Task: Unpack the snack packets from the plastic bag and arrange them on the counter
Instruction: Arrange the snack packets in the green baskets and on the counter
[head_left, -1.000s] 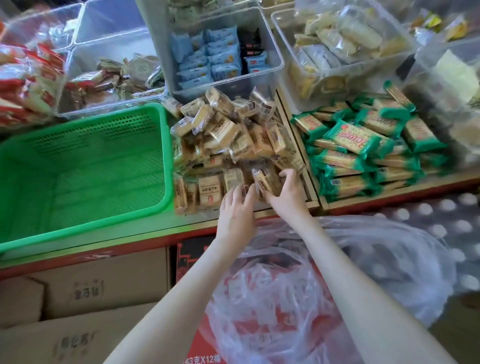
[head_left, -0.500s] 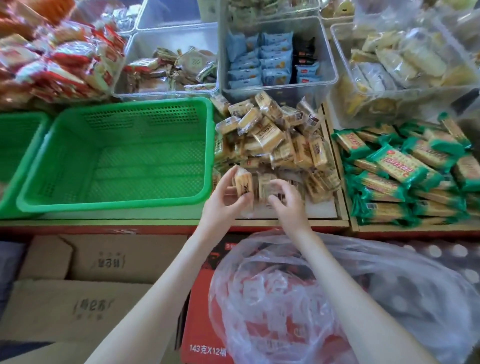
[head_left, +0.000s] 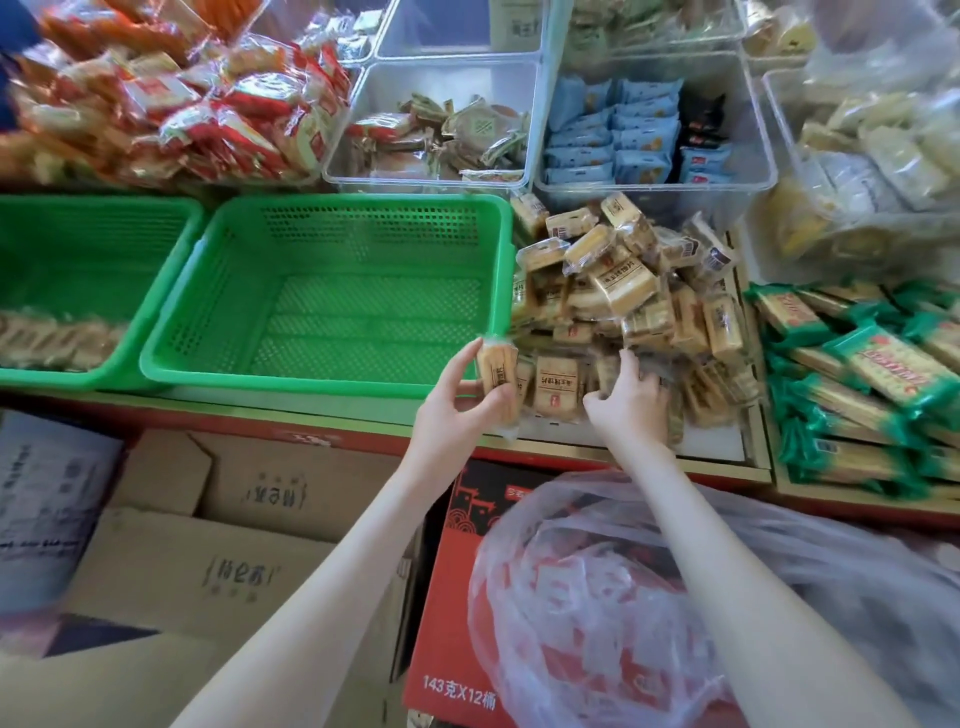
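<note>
Just beside the green basket (head_left: 353, 291), a snack packet (head_left: 497, 371) is pinched in the left hand (head_left: 457, 405). The right hand (head_left: 631, 400) is laid on the packet pile (head_left: 623, 291) on the counter (head_left: 711, 441); whether anything is gripped cannot be told. The plastic bag (head_left: 675, 597) is seen below.

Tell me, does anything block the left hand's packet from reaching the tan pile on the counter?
Nothing visible. The left hand holds the packet right beside the pile; the right hand touches that pile farther right.

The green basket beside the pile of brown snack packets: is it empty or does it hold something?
Empty. In the green basket the mesh floor shows bare; no packet lies in it.
</note>
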